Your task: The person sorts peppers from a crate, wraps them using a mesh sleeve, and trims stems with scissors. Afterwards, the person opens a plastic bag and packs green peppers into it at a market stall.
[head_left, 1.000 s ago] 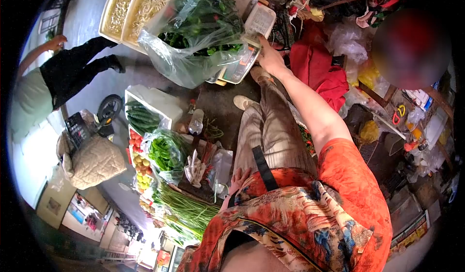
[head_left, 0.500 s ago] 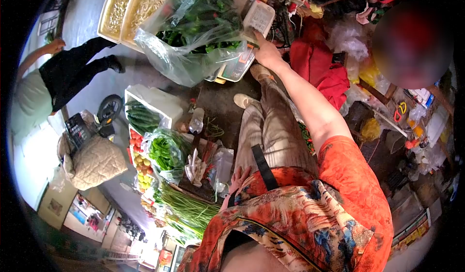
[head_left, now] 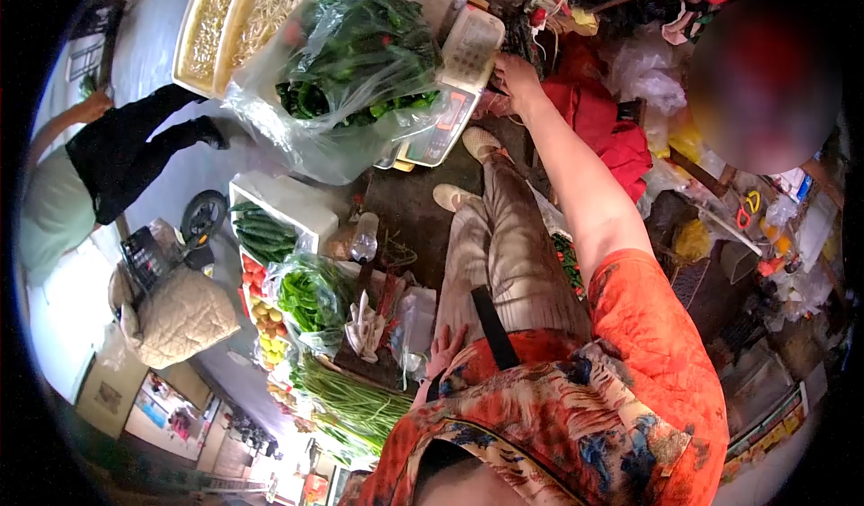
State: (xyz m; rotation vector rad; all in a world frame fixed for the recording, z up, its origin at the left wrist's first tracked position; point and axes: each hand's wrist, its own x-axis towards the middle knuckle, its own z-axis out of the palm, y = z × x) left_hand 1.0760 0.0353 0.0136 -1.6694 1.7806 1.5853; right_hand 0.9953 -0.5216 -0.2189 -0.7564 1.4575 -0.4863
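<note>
A clear plastic bag of dark green leafy vegetables (head_left: 360, 51) rests on a scale (head_left: 438, 132) at the top centre. My right hand (head_left: 517, 85) is stretched out beside the scale's keypad and display, its fingers curled around something small and dark, partly hidden, at the scale's edge. Lower down, my left hand (head_left: 443, 351) lies against my shirt hem and upper leg with its fingers apart, holding nothing.
Trays of sprouts (head_left: 270, 6) stand left of the bag. Cucumbers (head_left: 264, 233), tomatoes, bagged greens (head_left: 309, 296) and long beans (head_left: 355, 393) line the left. A person (head_left: 108, 159) stands beyond, near a wheel (head_left: 203, 218). Red cloth (head_left: 603, 137) and another person, blurred, are at right.
My right hand has moved off the scale's keypad, toward the right edge of the scale, and its fingers have curled. The bag and scale appear slightly lower and further left. My left hand stays in place.
</note>
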